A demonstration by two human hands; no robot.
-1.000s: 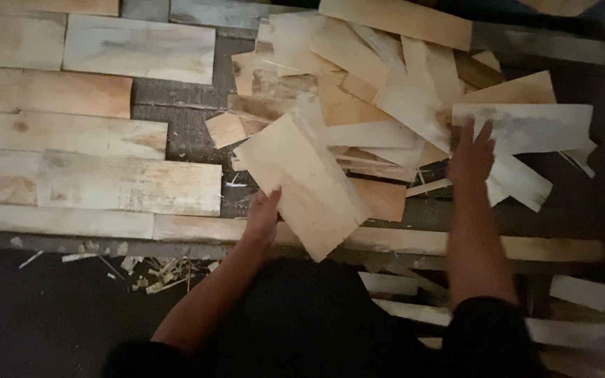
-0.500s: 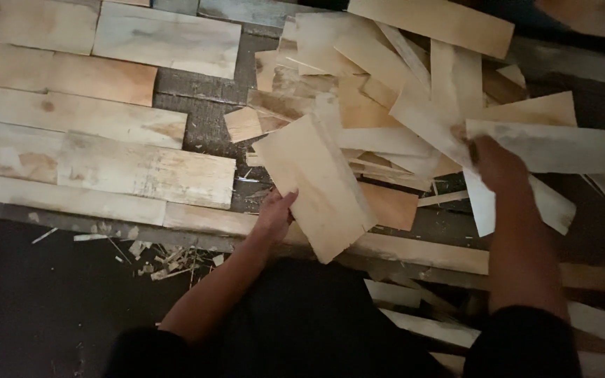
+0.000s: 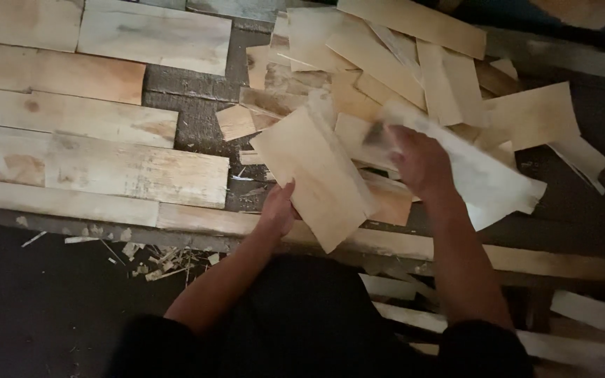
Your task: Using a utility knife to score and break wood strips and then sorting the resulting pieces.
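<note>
right now my left hand grips the near edge of a broad pale veneer sheet, fingers closed on it so it tilts up over the pile of wood sheets. just to the right of that sheet my right hand is clamped around a blurred whitish strip. left of the sheet, flat boards lie side by side, with splinters nearer me.
</note>
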